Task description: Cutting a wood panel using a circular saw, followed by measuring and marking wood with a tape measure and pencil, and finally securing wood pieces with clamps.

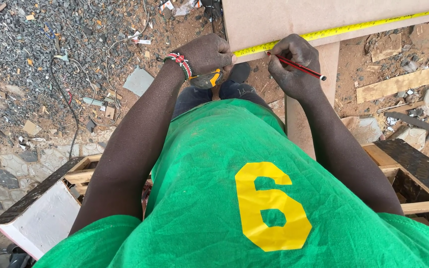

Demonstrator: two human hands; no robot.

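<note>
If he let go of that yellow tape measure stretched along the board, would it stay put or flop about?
The yellow tape is a thin, narrow strip lying flat along the board, so it probably bends easily. The left hand pins its case end; released, it would likely slide or spring back. The pencil in the right hand looks stiff.

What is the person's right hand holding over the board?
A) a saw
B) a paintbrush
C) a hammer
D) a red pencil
D: the right hand grips a thin red pencil with its tip at the yellow tape measure stretched along the board, while the left hand holds the tape's case at the board's edge.
</note>
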